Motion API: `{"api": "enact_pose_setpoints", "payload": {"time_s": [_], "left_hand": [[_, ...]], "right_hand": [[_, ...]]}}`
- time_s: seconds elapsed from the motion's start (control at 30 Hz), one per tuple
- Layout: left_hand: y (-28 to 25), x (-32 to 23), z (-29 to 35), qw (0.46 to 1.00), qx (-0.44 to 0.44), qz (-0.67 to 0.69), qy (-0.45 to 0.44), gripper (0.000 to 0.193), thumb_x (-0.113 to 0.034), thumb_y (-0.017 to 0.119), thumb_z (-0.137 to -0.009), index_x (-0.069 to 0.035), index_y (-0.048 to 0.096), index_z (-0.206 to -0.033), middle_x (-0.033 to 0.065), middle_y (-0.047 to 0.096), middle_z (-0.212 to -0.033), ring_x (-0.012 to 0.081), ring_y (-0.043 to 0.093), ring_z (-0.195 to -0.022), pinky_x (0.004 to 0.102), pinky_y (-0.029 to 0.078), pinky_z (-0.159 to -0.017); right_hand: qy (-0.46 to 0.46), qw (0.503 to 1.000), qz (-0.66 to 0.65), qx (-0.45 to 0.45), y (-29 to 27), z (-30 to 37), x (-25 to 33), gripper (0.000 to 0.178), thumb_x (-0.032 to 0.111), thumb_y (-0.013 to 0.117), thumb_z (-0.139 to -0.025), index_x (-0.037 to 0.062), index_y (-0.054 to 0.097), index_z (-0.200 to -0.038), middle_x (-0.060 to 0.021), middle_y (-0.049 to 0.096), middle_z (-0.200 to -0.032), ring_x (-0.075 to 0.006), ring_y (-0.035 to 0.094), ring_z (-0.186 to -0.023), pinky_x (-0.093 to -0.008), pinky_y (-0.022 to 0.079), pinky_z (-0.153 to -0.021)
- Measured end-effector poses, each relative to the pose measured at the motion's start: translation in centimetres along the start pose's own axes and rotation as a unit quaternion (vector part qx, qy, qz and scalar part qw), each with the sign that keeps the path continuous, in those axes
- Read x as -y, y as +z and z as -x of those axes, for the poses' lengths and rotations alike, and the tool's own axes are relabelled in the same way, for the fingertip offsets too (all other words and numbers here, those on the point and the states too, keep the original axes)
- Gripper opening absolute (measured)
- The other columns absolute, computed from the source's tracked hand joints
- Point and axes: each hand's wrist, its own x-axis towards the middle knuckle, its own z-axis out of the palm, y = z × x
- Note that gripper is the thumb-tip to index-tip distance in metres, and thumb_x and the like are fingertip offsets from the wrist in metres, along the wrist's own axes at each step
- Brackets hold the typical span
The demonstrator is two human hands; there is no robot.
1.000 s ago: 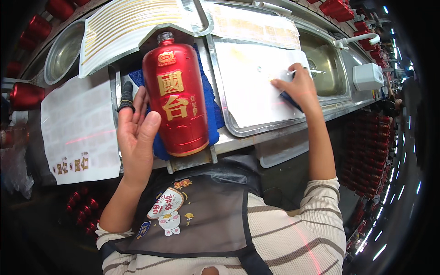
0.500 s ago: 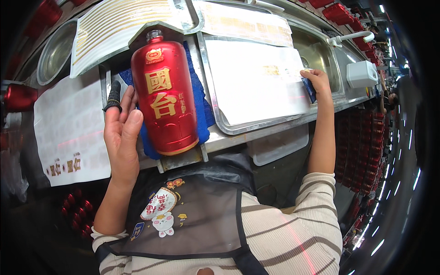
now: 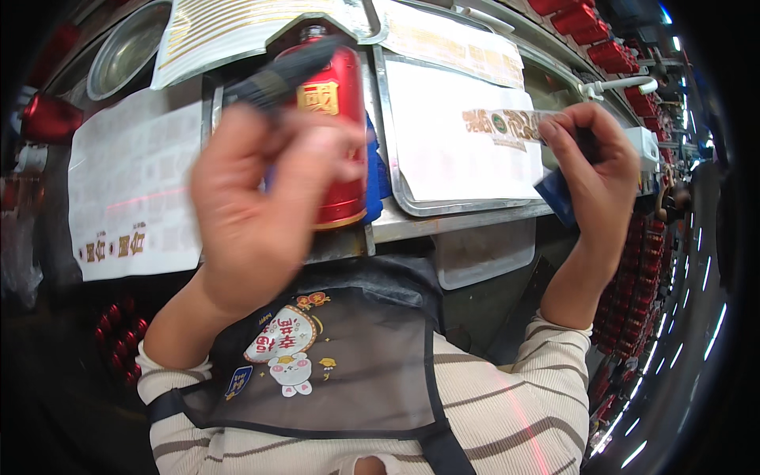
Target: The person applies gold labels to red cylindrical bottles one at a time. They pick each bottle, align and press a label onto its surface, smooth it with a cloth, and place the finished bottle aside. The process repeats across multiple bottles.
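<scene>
A red bottle (image 3: 348,182) with gold characters lies on a blue cloth (image 3: 375,186), its neck away from me. In front of it hangs my left hand (image 3: 261,190), smeared by motion, with a black finger sleeve (image 3: 289,73) on one finger. My left hand hides much of the bottle; whether they touch I cannot tell. At the right, my right hand (image 3: 594,154) pinches the end of a gold decal strip (image 3: 500,123) with a green round mark, over a white sheet (image 3: 443,166). A flat blue piece (image 3: 556,196) is also in that hand, below the thumb.
The white sheet lies on a metal tray (image 3: 423,207). Beyond are more printed sheets (image 3: 459,39). Another decal sheet (image 3: 134,198) is at left, below a metal bowl (image 3: 131,51). A white faucet (image 3: 621,85) and a plastic jug (image 3: 647,146) stand at right.
My left hand has risen from beside the bottle to in front of it. My right hand has come up nearer me, with the gold decal strip now showing between its fingers. The view has shifted slightly.
</scene>
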Motion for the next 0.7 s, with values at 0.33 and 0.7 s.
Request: {"api": "enact_pose_setpoints", "payload": {"time_s": [0.33,0.7], "left_hand": [[2.0,-1.1,0.7,0.988,0.106,-0.104,-0.043,0.026,0.000,0.068,-0.080,0.004,0.059,-0.105,0.0109,0.065,-0.077,0.0240,0.064,-0.067,0.0316,0.050,-0.064],[-5.0,1.7,4.7,0.976,-0.114,0.020,-0.185,0.029,0.003,0.074,-0.084,0.003,0.064,-0.112,0.0041,0.068,-0.088,0.0086,0.066,-0.082,0.0227,0.054,-0.076]], "right_hand": [[0.065,0.976,-0.207,-0.013,0.0,3.9,3.7,0.014,0.001,0.073,-0.080,0.0037,0.061,-0.086,0.0001,0.063,-0.078,-0.0019,0.051,-0.064,-0.0147,0.034,-0.056],[0.172,0.890,-0.417,0.058,11.6,7.7,-0.3,0.014,0.003,0.069,-0.092,0.0037,0.056,-0.097,0.0031,0.057,-0.085,-0.0006,0.048,-0.073,-0.0158,0.037,-0.062]]}}
